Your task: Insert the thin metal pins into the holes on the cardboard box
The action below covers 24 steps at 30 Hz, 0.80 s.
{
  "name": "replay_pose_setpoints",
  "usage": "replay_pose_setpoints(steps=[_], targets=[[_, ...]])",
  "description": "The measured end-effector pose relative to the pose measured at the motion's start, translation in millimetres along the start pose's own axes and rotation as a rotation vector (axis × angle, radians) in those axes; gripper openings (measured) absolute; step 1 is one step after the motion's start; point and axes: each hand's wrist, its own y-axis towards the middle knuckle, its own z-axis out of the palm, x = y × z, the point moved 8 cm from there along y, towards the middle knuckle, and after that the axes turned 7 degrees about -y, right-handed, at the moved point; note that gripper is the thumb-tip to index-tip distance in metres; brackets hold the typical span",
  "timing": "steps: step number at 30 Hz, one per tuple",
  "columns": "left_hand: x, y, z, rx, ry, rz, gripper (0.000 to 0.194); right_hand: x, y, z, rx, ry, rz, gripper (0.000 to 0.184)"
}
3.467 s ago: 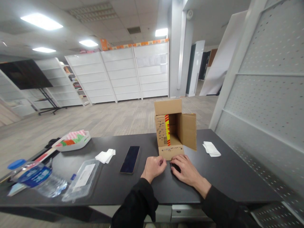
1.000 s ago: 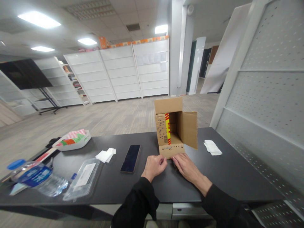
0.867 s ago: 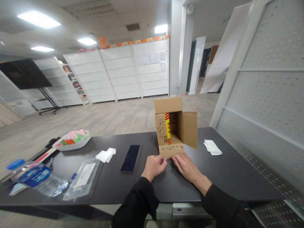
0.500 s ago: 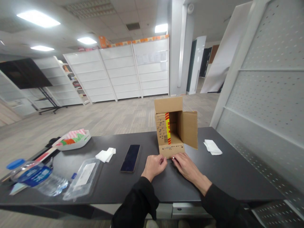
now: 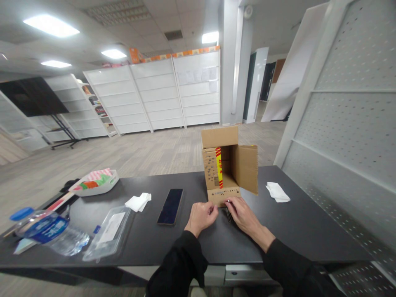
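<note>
A cardboard box (image 5: 212,165) lies with its open mouth towards me, flaps spread, and a row of small holes runs along its lower flap (image 5: 223,192). My left hand (image 5: 201,216) is closed beside that flap's near left corner; whatever its fingers hold, if anything, is hidden. At the flap's near right edge, my right hand (image 5: 244,214) pinches a tiny white-tipped thing (image 5: 228,201), too small to name. Thin dark prongs or pins (image 5: 229,215) show just under the right fingers; I cannot tell whether the hand holds them.
Left of my hands lie a phone (image 5: 170,206), a folded tissue (image 5: 138,202), a clear plastic case (image 5: 108,233) and a water bottle (image 5: 49,231) on its side. A white basket (image 5: 105,186) stands farther back. Another tissue (image 5: 278,192) lies right of the box.
My right fingertips have shifted slightly up and to the right with the white-tipped thing, showing more of the dark prongs below. My left hand and the box look unchanged.
</note>
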Motion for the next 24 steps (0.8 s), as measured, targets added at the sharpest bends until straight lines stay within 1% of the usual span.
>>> replay_pose_setpoints(steps=[7,13,24], targets=[[-0.1,-0.1,0.3,0.016,0.001,-0.005,0.031,-3.3,12.6,-4.7,-0.065,0.038,0.041,0.021],[0.0,0.7,0.3,0.013,0.003,-0.002,0.032,-2.1,24.0,-4.1,-0.101,0.013,0.055,0.021],[1.3,0.1,1.3,0.018,0.012,-0.012,0.033,-5.8,23.2,-0.2,-0.157,-0.044,0.036,0.022]])
